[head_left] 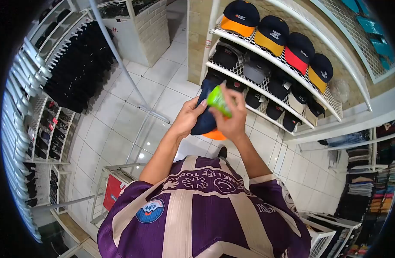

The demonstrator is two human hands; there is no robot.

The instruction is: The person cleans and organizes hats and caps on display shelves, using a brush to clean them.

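Observation:
In front of my chest, my left hand (187,118) grips the edge of a navy cap (203,124), thumb on top. The cap's orange brim (214,135) points down toward me. Closed around a bright green item with pale markings (217,101), my right hand (232,117) is over the cap's right side. Motion blurs this hand, and I cannot tell what kind of thing the green item is. It overlaps the navy fabric in this view.
A white wire shelf rack (266,41) with rows of caps stands ahead to the right. Dark clothes (79,64) hang at the left, near a slanting metal pole (120,51). Folded clothes (360,189) fill shelves at the right. White tiles (107,116) cover the floor.

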